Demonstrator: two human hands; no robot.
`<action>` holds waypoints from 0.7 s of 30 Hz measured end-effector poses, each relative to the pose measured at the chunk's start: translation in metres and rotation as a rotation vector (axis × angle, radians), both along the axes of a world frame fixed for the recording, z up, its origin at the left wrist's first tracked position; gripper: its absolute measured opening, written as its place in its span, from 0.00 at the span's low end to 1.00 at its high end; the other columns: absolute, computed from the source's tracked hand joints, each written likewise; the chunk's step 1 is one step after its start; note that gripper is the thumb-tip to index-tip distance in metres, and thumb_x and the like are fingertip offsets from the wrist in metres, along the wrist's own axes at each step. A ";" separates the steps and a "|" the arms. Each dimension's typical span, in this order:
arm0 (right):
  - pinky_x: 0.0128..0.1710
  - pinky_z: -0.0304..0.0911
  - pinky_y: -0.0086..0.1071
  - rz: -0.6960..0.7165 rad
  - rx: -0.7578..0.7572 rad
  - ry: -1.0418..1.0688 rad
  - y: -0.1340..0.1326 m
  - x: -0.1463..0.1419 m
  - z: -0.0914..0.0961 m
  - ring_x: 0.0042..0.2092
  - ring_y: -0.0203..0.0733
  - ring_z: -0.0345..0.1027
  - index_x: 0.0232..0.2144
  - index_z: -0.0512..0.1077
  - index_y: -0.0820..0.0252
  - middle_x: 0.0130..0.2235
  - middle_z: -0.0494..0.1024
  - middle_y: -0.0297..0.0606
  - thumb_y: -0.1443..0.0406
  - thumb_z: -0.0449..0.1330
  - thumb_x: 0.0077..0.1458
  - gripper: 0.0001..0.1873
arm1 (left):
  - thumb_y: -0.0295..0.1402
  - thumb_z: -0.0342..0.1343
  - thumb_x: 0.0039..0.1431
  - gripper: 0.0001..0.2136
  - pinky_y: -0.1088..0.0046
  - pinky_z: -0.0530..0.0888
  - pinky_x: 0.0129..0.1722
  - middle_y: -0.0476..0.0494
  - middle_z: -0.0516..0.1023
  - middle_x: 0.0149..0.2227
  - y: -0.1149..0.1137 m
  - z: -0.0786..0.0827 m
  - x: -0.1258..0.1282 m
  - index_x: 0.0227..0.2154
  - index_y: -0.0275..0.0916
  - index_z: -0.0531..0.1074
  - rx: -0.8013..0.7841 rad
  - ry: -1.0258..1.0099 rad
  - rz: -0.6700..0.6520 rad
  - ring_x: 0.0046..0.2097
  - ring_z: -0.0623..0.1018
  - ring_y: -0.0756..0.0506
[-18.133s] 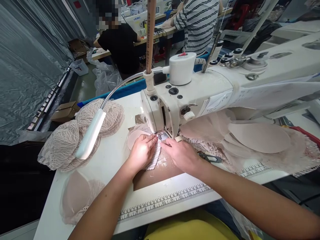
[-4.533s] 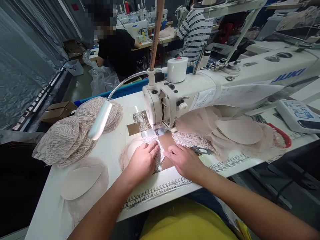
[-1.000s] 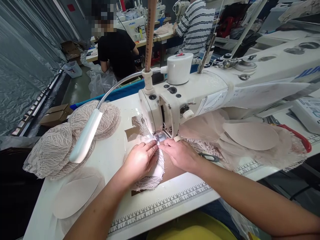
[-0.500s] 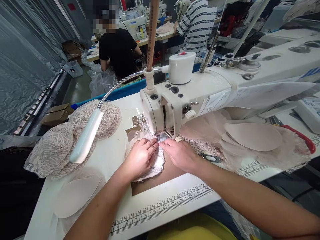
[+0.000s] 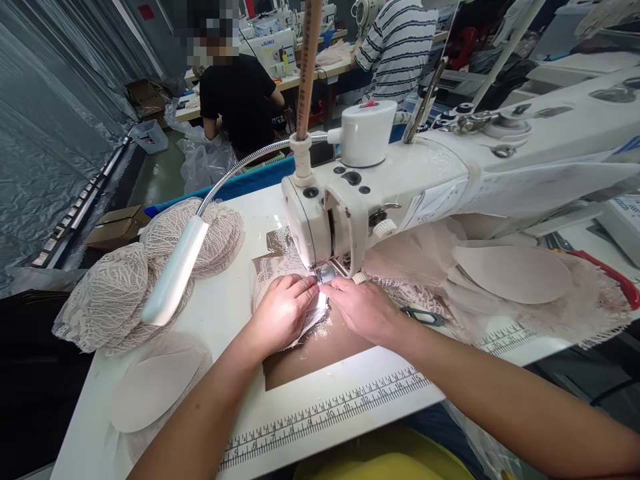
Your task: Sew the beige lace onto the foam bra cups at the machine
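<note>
Under the head of a white sewing machine (image 5: pixel 310 220) lies a pale pink lace piece (image 5: pixel 276 267), its curved near edge showing below my fingers. My left hand (image 5: pixel 283 310) is closed, with its fingers together and pressing the lace down left of the needle area. From the right, my right hand (image 5: pixel 365 307) has its fingertips pinched at the edge of the lace, nearly touching the left fingertips. Both sets of fingertips are just in front of the presser foot (image 5: pixel 320 273), and the needle itself is hidden. A brown sheet (image 5: pixel 325 353) lies beneath the work.
Stacked lace cups (image 5: pixel 107 287) and a smooth oval pad (image 5: pixel 155 390) lie on the left. A lamp (image 5: pixel 175 273) hangs over them. To the right are thread snips (image 5: pixel 424 316), sheer fabric and more pads (image 5: pixel 515 273). Two people sit at machines behind.
The lace has advanced away from me under the machine head, and less of its near edge shows. My hands stay at the presser foot, almost in the same place.
</note>
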State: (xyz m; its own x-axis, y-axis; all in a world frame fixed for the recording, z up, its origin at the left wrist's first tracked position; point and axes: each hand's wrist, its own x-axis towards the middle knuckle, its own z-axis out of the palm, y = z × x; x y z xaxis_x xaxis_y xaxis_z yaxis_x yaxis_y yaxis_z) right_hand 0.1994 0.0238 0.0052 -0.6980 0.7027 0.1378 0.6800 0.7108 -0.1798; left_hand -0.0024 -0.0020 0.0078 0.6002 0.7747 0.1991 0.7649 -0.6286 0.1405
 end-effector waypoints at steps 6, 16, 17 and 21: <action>0.26 0.46 0.31 0.001 -0.007 0.013 0.001 0.001 0.001 0.29 0.36 0.58 0.44 0.74 0.60 0.33 0.73 0.37 0.71 0.50 0.58 0.16 | 0.28 0.49 0.60 0.16 0.56 0.71 0.49 0.38 0.74 0.53 0.004 0.000 -0.002 0.51 0.36 0.69 -0.002 -0.045 -0.016 0.52 0.71 0.39; 0.26 0.48 0.30 -0.004 0.009 0.038 0.002 0.000 0.002 0.29 0.36 0.61 0.46 0.74 0.59 0.34 0.75 0.37 0.72 0.51 0.56 0.17 | 0.34 0.47 0.63 0.16 0.54 0.69 0.50 0.36 0.73 0.53 0.006 -0.003 -0.008 0.51 0.37 0.69 0.038 -0.036 0.055 0.53 0.70 0.37; 0.27 0.49 0.31 -0.009 0.009 0.040 0.002 0.000 0.002 0.30 0.37 0.62 0.46 0.73 0.59 0.35 0.75 0.38 0.72 0.51 0.56 0.18 | 0.34 0.47 0.63 0.16 0.54 0.69 0.50 0.36 0.73 0.53 0.005 -0.002 -0.008 0.51 0.37 0.70 0.048 -0.030 0.061 0.53 0.70 0.37; 0.30 0.52 0.31 -0.052 0.001 0.049 0.002 0.001 0.001 0.32 0.39 0.66 0.47 0.73 0.60 0.36 0.77 0.39 0.71 0.49 0.58 0.18 | 0.36 0.47 0.63 0.17 0.54 0.68 0.50 0.34 0.70 0.55 0.000 0.002 -0.007 0.50 0.37 0.70 0.040 0.013 0.032 0.53 0.69 0.36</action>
